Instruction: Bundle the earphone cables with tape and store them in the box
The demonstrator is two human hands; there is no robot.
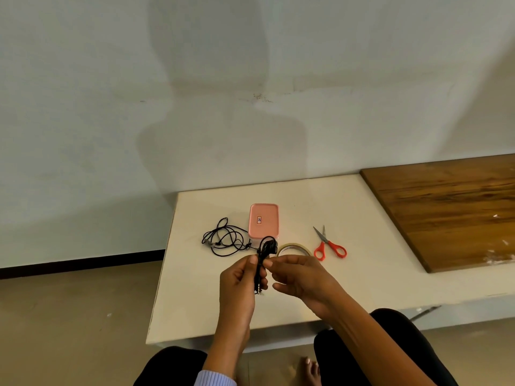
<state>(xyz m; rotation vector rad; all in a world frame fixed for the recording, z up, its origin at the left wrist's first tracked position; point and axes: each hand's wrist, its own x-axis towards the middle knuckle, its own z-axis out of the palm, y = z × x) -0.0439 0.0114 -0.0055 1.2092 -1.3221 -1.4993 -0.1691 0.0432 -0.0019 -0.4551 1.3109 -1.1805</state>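
Pinching a folded hank of thin black earphone cable [262, 263] above the smooth white desk [195, 296], the left hand [239, 280] curls round it while the right hand [298, 277] nips its upper loop. A second cable [223, 238] lies tangled beside the rounded pink plastic box [263, 220], whose small label is unreadable; a clear tape roll [292, 248] and red-handled scissors [328, 245] lie nearby.
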